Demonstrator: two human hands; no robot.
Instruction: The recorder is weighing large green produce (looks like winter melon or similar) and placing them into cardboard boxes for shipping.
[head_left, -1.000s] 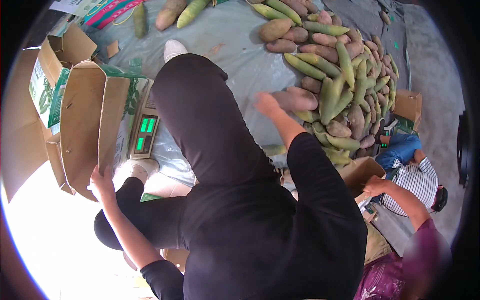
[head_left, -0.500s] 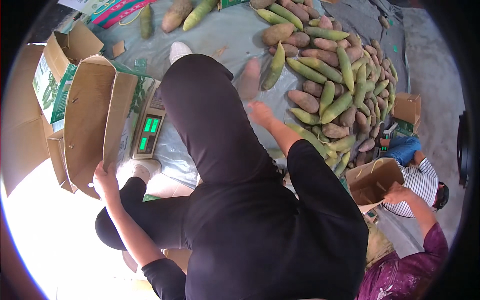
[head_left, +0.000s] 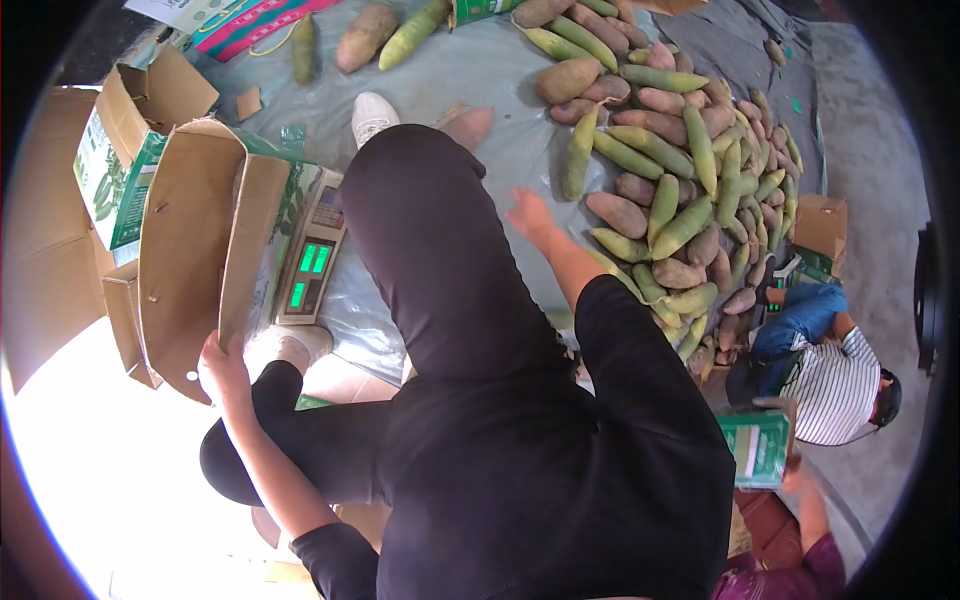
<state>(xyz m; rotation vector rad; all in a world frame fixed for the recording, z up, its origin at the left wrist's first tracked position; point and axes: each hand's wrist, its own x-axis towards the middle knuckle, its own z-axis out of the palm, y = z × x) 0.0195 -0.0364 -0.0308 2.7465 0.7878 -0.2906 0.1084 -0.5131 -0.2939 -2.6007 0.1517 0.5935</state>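
My left hand [head_left: 224,372] is closed on the near edge of an open cardboard box [head_left: 185,235]. That box stands tilted against a scale [head_left: 308,255] with a lit green display. My right hand [head_left: 530,213] is held over the plastic sheet beside my raised knee, fingers apart, with nothing in it. A reddish root [head_left: 467,127], like a sweet potato, shows just beyond that knee, slightly smeared. To the right spreads a heap of reddish-brown roots [head_left: 617,213] mixed with long green vegetables [head_left: 640,150]. One green vegetable [head_left: 579,155] lies at the heap's near left edge.
Another open carton [head_left: 120,170] stands at far left. More produce [head_left: 367,38] lies at the far edge of the sheet [head_left: 450,75]. On the right, a co-worker in a striped shirt [head_left: 838,385] sits, and a person in purple [head_left: 800,580] handles a green box [head_left: 757,448].
The reddish root near my right hand has moved away, past my knee. My right hand has shifted slightly; my left still grips the box. The person in purple has turned and lowered their box.
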